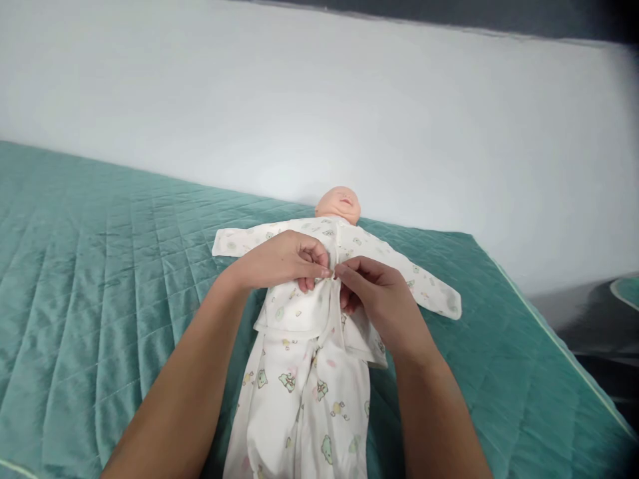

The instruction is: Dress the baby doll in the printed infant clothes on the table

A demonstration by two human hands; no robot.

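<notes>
A baby doll (337, 205) lies on its back, dressed in a white printed baby shirt (294, 309) and matching trousers (319, 399). The shirt's long sleeves stretch out to both sides. Over the chest, my left hand (294, 259) pinches the shirt's front edge between thumb and fingers. My right hand (374, 286) pinches the opposite front edge, its fingertips almost meeting those of my left. Below my hands the shirt front hangs parted over the trousers' waist. Whatever fastener lies between my fingertips is too small to make out.
Beneath the doll spreads a green quilted cover (124, 266), with a pale-piped edge dropping away at the right. A white wall (299, 100) rises right behind the doll's head. Part of another green item (630, 290) shows at the far right.
</notes>
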